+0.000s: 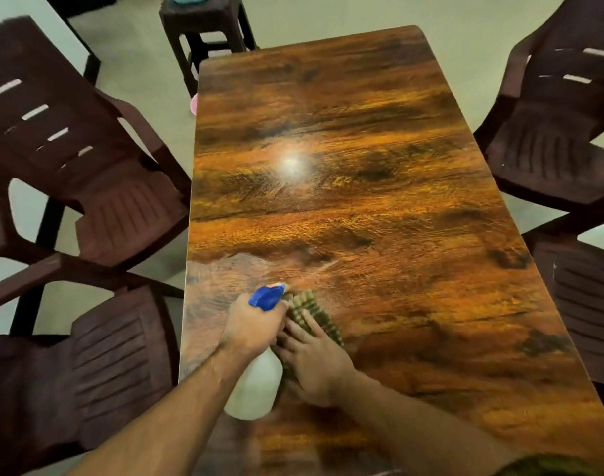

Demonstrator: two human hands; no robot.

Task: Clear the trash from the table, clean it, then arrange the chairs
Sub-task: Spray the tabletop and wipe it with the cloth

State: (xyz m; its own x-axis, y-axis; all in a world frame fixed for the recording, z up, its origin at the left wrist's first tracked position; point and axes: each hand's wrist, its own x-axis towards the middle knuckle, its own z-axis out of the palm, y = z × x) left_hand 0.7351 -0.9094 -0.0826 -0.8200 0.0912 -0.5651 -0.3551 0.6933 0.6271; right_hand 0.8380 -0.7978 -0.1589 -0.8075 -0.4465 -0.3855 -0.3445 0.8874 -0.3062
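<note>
- The desk (pixel 379 207) is a long rectangle with a glossy orange-brown wood-grain top; its long axis runs away from the person, and a bright lamp glare sits near the middle.
- A pale wet smear (pixel 218 280) lies along the desk's left edge, just beyond the hands.
- The floor (pixel 139 63) is a plain light surface.
- Four dark brown plastic chairs show: two off the left edge, the far one (pixel 87 159) angled and apart from the desk, the near one (pixel 80 379) close beside it; two off the right edge, far (pixel 551 132) and near (pixel 589 304).
- One dark stool (pixel 204 25) stands past the far left corner, with something teal on top, cut by the picture's edge.
- A small pink object (pixel 193 104) peeks out at the left edge near the far end; what it is cannot be told.
- One spray bottle (pixel 256 386), white body with blue trigger head, is held over the near left part of the desk; it tilts with the nozzle pointing away toward the far end.
- The left hand (pixel 250 326) is wrapped around the bottle's neck, fingers closed on it.
- One striped green cloth (pixel 311 312) lies on the desk just right of the bottle.
- The right hand (pixel 316 359) lies flat on the cloth, fingers spread, pressing it down.
</note>
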